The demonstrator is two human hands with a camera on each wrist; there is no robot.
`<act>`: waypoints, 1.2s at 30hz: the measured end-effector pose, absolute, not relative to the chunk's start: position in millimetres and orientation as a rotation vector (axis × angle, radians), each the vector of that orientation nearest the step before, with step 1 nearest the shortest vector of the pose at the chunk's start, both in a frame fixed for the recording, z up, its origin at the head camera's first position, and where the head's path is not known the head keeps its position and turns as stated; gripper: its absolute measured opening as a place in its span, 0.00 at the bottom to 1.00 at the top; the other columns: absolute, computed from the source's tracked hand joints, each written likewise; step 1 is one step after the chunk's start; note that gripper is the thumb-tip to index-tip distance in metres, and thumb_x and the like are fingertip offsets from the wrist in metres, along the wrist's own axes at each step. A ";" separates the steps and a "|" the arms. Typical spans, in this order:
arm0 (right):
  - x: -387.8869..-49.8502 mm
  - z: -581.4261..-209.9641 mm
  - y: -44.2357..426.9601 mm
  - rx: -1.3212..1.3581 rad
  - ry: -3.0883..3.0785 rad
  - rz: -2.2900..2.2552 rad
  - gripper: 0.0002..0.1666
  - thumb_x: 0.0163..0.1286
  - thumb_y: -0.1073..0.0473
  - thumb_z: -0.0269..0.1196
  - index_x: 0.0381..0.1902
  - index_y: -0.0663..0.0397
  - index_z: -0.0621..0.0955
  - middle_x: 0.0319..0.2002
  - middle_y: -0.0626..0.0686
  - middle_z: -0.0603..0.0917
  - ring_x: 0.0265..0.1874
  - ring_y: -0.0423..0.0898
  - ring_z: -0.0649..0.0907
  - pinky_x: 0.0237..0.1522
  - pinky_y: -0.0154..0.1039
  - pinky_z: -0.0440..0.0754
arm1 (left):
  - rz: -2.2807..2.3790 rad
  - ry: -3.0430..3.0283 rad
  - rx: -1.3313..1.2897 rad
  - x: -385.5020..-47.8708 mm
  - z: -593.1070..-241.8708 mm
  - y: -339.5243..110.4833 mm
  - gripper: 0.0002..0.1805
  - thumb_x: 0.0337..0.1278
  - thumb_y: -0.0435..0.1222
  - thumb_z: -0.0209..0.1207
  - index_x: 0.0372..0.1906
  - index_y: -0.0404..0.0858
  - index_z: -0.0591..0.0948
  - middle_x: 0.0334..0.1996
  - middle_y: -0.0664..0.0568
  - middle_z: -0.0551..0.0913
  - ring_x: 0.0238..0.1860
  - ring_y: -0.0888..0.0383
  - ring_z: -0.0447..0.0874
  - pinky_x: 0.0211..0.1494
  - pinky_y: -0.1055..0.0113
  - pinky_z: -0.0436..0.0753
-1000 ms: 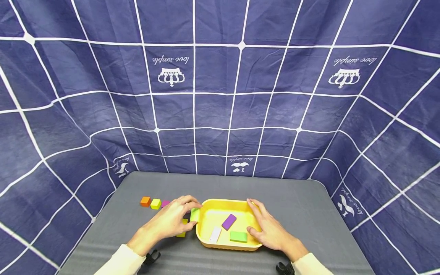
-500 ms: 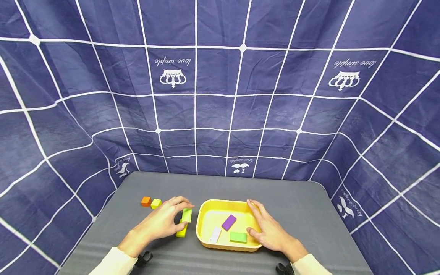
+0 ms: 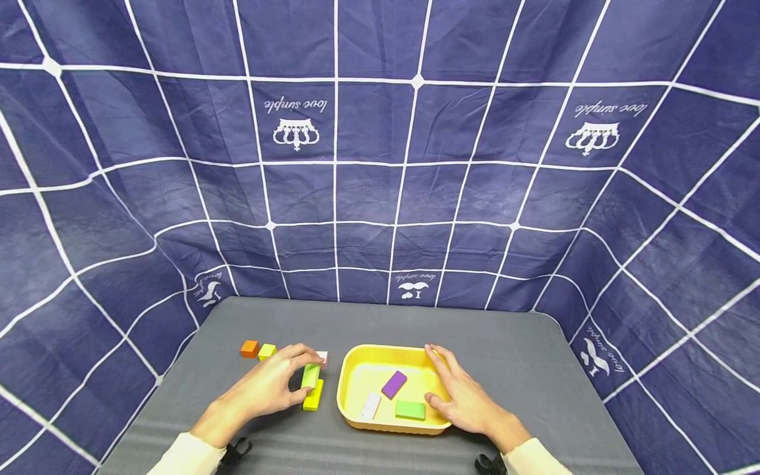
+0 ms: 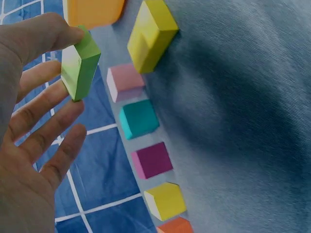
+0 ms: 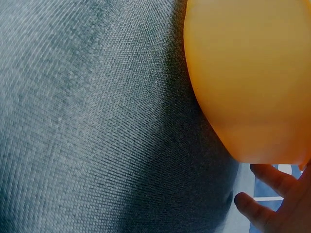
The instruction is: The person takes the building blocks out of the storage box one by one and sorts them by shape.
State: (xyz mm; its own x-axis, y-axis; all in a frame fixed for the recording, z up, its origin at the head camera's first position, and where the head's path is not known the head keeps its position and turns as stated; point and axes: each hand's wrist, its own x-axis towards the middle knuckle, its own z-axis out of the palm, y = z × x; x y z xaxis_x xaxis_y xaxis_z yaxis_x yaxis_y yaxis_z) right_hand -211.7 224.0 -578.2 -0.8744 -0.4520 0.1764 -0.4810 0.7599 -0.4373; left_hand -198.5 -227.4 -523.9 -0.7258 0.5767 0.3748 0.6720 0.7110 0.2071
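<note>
My left hand (image 3: 270, 388) pinches a light green block (image 4: 86, 68) by its edges between thumb and fingertips, the lower fingers spread apart. A yellow rectangular block (image 3: 313, 396) lies on the table just beneath it. My right hand (image 3: 472, 397) holds the right end of a yellow plastic bin (image 3: 350, 410), thumb over the inner side and fingers at the far right corner and outer wall. Inside the bin lie a purple block (image 3: 394, 384), a white block (image 3: 371, 406) and a green block (image 3: 410, 410).
Left of the bin runs a row of small cubes: pink (image 4: 125, 81), teal (image 4: 139, 118), magenta (image 4: 152, 160), yellow (image 4: 165, 201) and orange (image 3: 249, 349). My left hand partly hides this row in the head view. A blue gridded cloth (image 3: 380, 191) encloses the grey table (image 3: 505, 343).
My left hand has moved left with the light green block, away from the bin's left rim to above the yellow block. The right hand and the bin stay in place.
</note>
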 end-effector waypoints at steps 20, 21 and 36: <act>-213.1 -575.3 223.9 0.774 -2.885 0.734 0.58 0.76 0.49 0.73 0.96 0.51 0.61 0.91 0.55 0.66 0.81 0.58 0.81 0.75 0.64 0.87 | -0.469 -2.729 -0.931 -199.4 -542.5 -251.9 0.30 0.54 0.35 0.84 0.65 0.44 0.92 0.58 0.58 0.91 0.59 0.55 0.93 0.65 0.50 0.93; -212.9 -575.4 224.1 0.774 -2.884 0.734 0.58 0.76 0.49 0.73 0.96 0.52 0.61 0.91 0.55 0.66 0.81 0.58 0.81 0.75 0.64 0.87 | -0.459 -2.738 -0.926 -199.2 -543.0 -252.2 0.29 0.55 0.36 0.84 0.64 0.43 0.93 0.58 0.58 0.91 0.59 0.54 0.93 0.65 0.50 0.93; -209.4 -573.9 222.6 0.773 -2.886 0.730 0.57 0.75 0.49 0.73 0.95 0.53 0.62 0.90 0.56 0.67 0.79 0.57 0.83 0.74 0.62 0.88 | -0.497 -2.811 -0.961 -196.1 -553.6 -263.2 0.27 0.57 0.36 0.85 0.63 0.43 0.93 0.59 0.57 0.92 0.60 0.53 0.93 0.67 0.47 0.93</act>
